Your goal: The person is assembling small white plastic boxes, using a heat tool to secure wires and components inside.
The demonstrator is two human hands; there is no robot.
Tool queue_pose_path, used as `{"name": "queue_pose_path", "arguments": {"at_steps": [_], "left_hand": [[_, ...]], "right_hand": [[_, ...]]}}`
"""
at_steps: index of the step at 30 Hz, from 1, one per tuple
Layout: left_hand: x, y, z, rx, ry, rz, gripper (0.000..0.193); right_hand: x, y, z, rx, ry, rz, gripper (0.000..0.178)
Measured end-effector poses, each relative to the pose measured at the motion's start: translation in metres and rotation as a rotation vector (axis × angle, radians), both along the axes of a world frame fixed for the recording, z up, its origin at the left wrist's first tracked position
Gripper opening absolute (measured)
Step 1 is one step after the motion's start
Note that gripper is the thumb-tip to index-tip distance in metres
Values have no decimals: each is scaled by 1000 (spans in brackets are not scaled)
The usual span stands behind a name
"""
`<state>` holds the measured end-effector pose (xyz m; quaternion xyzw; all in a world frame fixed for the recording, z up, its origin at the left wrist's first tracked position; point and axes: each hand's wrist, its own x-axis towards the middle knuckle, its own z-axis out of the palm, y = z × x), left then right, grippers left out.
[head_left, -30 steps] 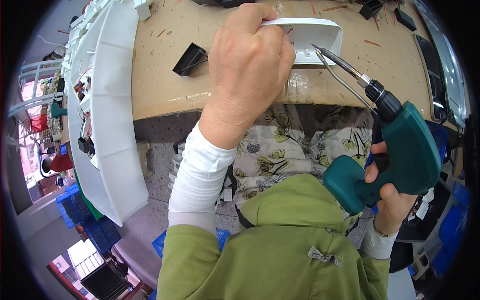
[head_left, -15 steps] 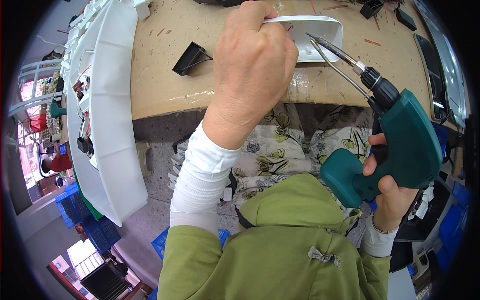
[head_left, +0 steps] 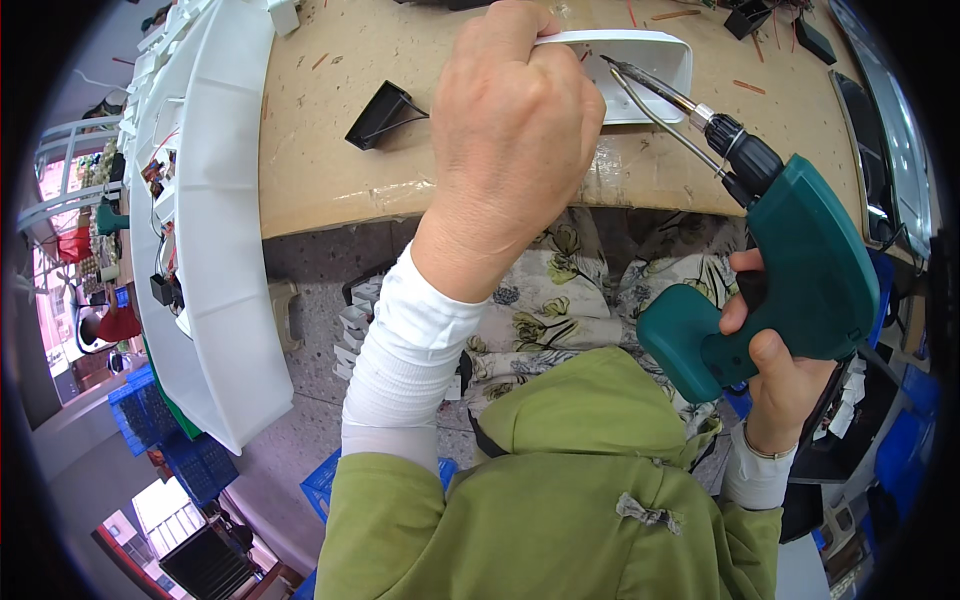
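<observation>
My left hand (head_left: 515, 150) is closed at the left end of a white plastic housing (head_left: 655, 100), an open shallow shell on the table; its fingertips are hidden behind the hand. In my right hand (head_left: 785, 385) is a green soldering gun (head_left: 815, 265), one finger at its dark trigger. Its dark pointed tip and the thin metal tube beside it reach over the inside of the housing. Whether the tip touches anything there I cannot tell. Left of my left hand lies a small black rectangular box (head_left: 378, 115), with a dark lead running toward that hand.
A long white tray (head_left: 225, 250) holding wired parts stands along the left. Brown cardboard (head_left: 330, 190) covers the table, with wire scraps on it. Black parts (head_left: 815, 40) lie at the back right, near a dark-screened device (head_left: 865, 150). Blue crates (head_left: 205, 465) stand lower left.
The soldering gun has shifted slightly up and left, its tip further over the housing. My left hand and the housing have moved a little to the right.
</observation>
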<state>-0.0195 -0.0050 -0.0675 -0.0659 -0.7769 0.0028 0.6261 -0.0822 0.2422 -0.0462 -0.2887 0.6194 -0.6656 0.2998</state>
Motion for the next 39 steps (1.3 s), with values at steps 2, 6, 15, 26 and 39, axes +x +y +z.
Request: {"name": "queue_pose_path", "arguments": {"at_steps": [2,6,15,26,39], "left_hand": [[1,1,0,-18,-7,38,5],[4,10,11,-11,-7,39,5],[5,11,10,-23,-12,58,5],[20,34,32,291,-558,380,5],[3,1,3,-46,-33,94,5]], "right_hand": [[1,-2,1,-2,3,-2,68],[-1,-4,2,12,25,6,67],[0,-7,2,26,46,-7,68],[1,-5,3,76,69,-14,63],[4,-5,4,89,76,-25,62]]}}
